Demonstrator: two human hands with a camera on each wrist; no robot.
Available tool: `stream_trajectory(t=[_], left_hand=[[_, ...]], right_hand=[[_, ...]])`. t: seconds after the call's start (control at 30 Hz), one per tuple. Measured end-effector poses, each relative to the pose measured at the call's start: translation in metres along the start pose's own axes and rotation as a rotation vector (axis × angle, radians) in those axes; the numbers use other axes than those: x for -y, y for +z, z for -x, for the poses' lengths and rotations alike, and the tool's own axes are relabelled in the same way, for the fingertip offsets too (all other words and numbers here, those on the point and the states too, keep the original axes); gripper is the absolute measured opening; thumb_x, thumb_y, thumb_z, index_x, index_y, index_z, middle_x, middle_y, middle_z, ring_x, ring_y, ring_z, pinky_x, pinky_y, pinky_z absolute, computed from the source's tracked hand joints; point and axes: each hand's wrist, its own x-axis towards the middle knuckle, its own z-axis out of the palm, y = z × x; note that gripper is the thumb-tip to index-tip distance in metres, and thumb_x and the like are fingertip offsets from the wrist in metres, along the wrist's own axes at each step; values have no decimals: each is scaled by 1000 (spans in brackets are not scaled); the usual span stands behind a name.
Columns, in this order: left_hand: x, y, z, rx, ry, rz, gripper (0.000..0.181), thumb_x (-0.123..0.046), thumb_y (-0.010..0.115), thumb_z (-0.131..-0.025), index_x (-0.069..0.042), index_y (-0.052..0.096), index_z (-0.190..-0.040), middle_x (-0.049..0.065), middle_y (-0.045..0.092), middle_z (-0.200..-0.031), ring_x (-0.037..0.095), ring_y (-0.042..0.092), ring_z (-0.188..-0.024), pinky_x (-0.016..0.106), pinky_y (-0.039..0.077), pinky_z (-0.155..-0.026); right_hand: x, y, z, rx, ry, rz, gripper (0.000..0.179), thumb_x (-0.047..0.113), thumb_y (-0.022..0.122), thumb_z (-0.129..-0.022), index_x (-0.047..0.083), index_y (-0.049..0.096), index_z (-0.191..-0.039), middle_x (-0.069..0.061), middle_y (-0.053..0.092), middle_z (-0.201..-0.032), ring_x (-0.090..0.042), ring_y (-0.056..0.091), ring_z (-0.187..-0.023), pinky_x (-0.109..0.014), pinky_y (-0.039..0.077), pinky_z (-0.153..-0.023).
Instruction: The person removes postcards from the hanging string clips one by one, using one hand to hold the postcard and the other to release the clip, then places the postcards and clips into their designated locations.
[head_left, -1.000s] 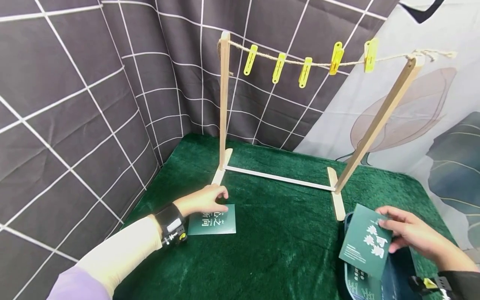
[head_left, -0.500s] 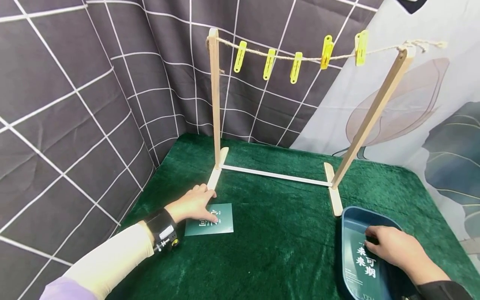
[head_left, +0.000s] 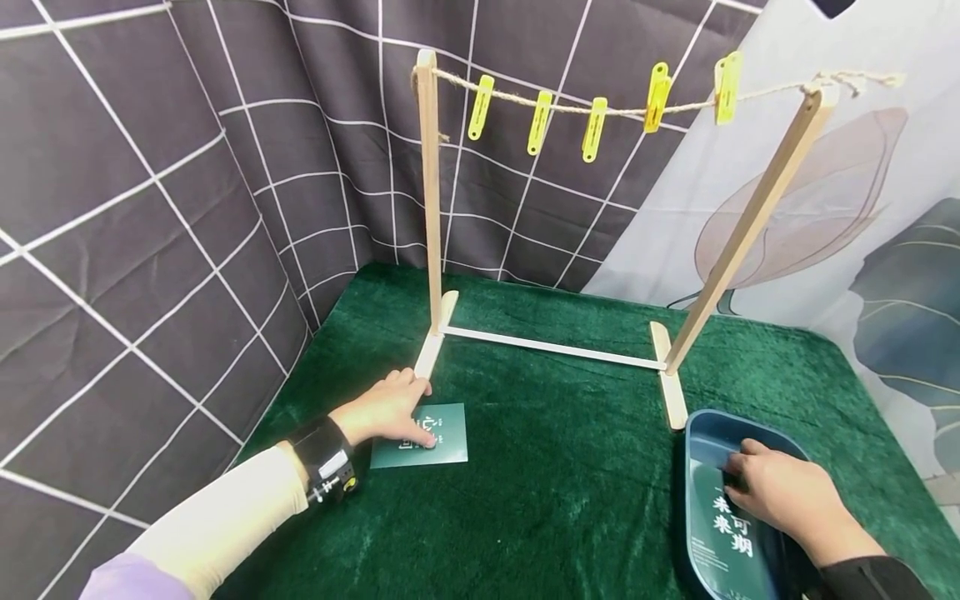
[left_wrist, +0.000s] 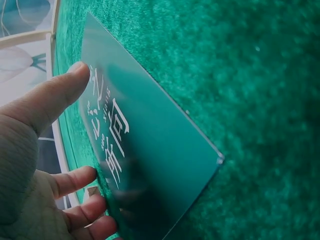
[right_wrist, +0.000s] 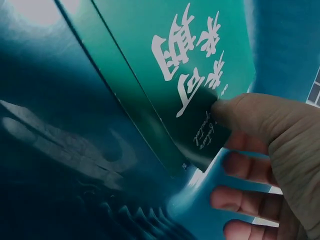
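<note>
On the green cloth lies a green card with white characters (head_left: 452, 433). My left hand (head_left: 384, 408) is over its left side, the thumb (left_wrist: 75, 80) extended across the card and the other fingers (left_wrist: 80, 182) loosely bent at its edge. At the lower right, my right hand (head_left: 787, 492) reaches into a blue tray (head_left: 738, 421). Its thumb and forefinger pinch the corner of another green card (right_wrist: 135, 40), which rests over one more card (right_wrist: 145, 120) inside the tray. The remaining right fingers stay bent beside the corner.
A wooden stand (head_left: 433, 208) with a low white crossbar (head_left: 555, 347) rises behind the hands. Several yellow clips (head_left: 537, 123) hang on its twine (head_left: 570, 109). Dark checked fabric (head_left: 112, 250) forms the left and back walls.
My right hand has lowered its card from above the tray's rim into the tray. My left hand has shifted slightly left and down, its thumb now over the card. The head view has shifted slightly.
</note>
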Motion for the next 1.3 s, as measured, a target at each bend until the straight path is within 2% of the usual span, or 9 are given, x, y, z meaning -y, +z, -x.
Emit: stream_trajectory(t=[0.17, 0.27, 0.33, 0.57, 0.77, 0.97, 1.07, 1.17, 1.3], left_hand=[[-1, 0, 3, -2, 14, -4, 77, -55, 88, -70, -15, 57, -128, 2, 53, -108, 20, 48, -96, 35, 46, -77], [-3, 1, 3, -11, 18, -28, 78, -55, 88, -69, -14, 57, -129, 2, 52, -108, 20, 48, -95, 34, 45, -77], [-5, 2, 2, -12, 18, -42, 77, -55, 89, -69, -15, 58, -127, 2, 52, -106, 19, 47, -94, 33, 45, -76], [-10, 0, -2, 9, 2, -65, 67, -52, 90, -68, -12, 61, -113, 2, 51, -98, 19, 48, -88, 33, 45, -71], [-8, 2, -1, 34, -39, -33, 74, -50, 92, -67, -10, 58, -120, 2, 54, -101, 19, 49, -89, 33, 47, -73], [-8, 2, -4, 67, -33, -33, 80, -49, 92, -68, -5, 58, -126, 8, 58, -108, 25, 55, -96, 41, 51, -80], [-8, -1, -6, 102, -39, 24, 83, -43, 92, -71, -2, 54, -132, 13, 63, -115, 30, 60, -103, 46, 52, -87], [-7, -8, -9, 166, -31, 142, 57, -30, 86, -80, -6, 56, -123, 11, 64, -108, 29, 63, -98, 43, 52, -83], [-5, -16, -14, 252, -58, 350, 26, -14, 73, -92, -13, 57, -112, 7, 62, -101, 23, 60, -90, 38, 48, -77]], right_hand=[[3, 5, 2, -114, -25, 10, 38, 22, 87, -75, 23, 50, -76, 6, 36, -73, -3, 30, -56, -26, 26, -52], [4, 7, 4, -142, -19, -11, 45, 15, 85, -78, 22, 41, -74, 8, 33, -70, -4, 26, -57, -27, 22, -55], [3, 5, 4, -123, 9, -36, 44, 12, 81, -81, 22, 39, -73, 7, 32, -68, -6, 26, -57, -28, 21, -57], [-2, -8, 3, -75, 111, -152, 40, 19, 76, -88, 21, 41, -70, 4, 33, -61, -9, 30, -51, -28, 21, -53], [-5, -10, 7, -24, 155, -215, 39, 20, 74, -90, 20, 41, -69, 4, 33, -60, -11, 30, -51, -29, 21, -52], [-7, -7, 9, -18, 181, -256, 39, 24, 73, -91, 19, 41, -69, 4, 33, -60, -11, 30, -51, -29, 20, -52], [-9, -9, 8, -26, 183, -274, 39, 25, 73, -91, 20, 41, -69, 4, 34, -61, -11, 31, -51, -28, 21, -51], [-11, -13, 7, -46, 194, -292, 37, 26, 71, -93, 19, 42, -71, 4, 34, -61, -13, 32, -51, -28, 21, -51], [-13, -22, 0, -74, 228, -342, 29, 28, 67, -97, 16, 48, -80, 2, 39, -63, -15, 36, -53, -29, 25, -51]])
